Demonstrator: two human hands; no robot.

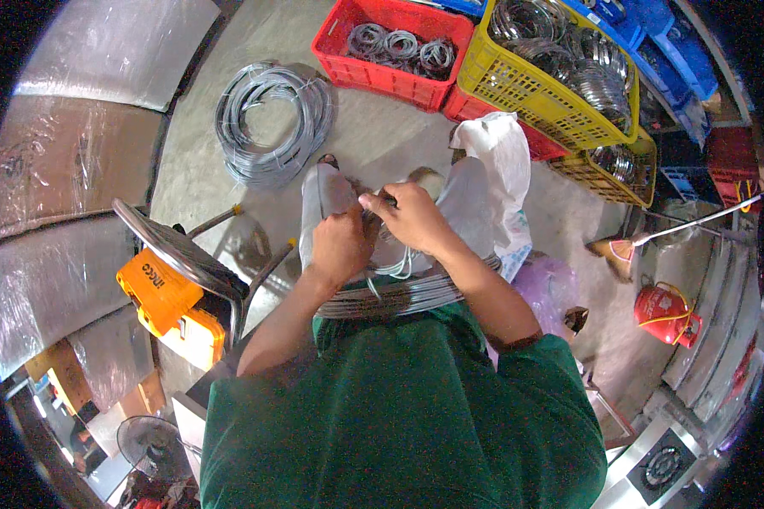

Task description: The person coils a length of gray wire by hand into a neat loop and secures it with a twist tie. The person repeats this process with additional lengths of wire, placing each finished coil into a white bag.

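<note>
Centrally, hands (382,229) gripping wire coil (399,293), orange case (165,301) left

Bright, even light; soft shadows; strong fisheye bending; rim perhaps blurred.

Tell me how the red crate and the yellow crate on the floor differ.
The red crate holds only a few small wire coils on its bottom; the yellow crate is heaped with shiny coils. The red crate sits straight on the concrete floor, while the yellow crate rests on another red crate. Both are open-topped plastic crates with perforated walls, holding wire rings.
</note>
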